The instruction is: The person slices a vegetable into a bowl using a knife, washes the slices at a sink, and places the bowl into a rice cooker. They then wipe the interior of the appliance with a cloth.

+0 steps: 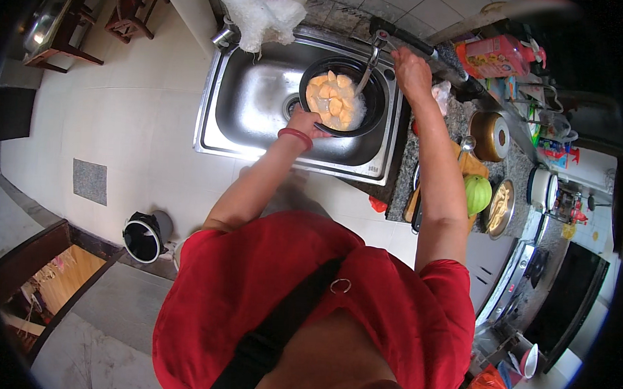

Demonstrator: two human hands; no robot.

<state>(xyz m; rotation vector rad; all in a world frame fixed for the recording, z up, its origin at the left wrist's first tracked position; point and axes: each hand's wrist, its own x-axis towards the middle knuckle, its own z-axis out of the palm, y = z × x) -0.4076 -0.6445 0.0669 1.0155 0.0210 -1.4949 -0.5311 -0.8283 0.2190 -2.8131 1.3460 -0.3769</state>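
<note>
My left hand [306, 119] grips the near-left rim of a black bowl [377, 114] in the steel sink. Peeled yellow-orange chunks [335, 106] sit in the bowl in cloudy water, with froth along the right side. The metal faucet [375, 52] reaches over the bowl, and its stream falls inside. Just right of the faucet is my right hand [414, 75], its fingers curled together close to the faucet's body; what they hold, if anything, is too small to make out. A red bangle [296, 136] circles my left wrist.
A white towel [260, 17] hangs at the back of the sink [247, 146]. Along the right counter are a pink pump bottle [495, 56], a brown pot [489, 135], a green round vegetable [477, 195] and a metal bowl of pale pieces [498, 209]. A bin [142, 241] stands on the floor.
</note>
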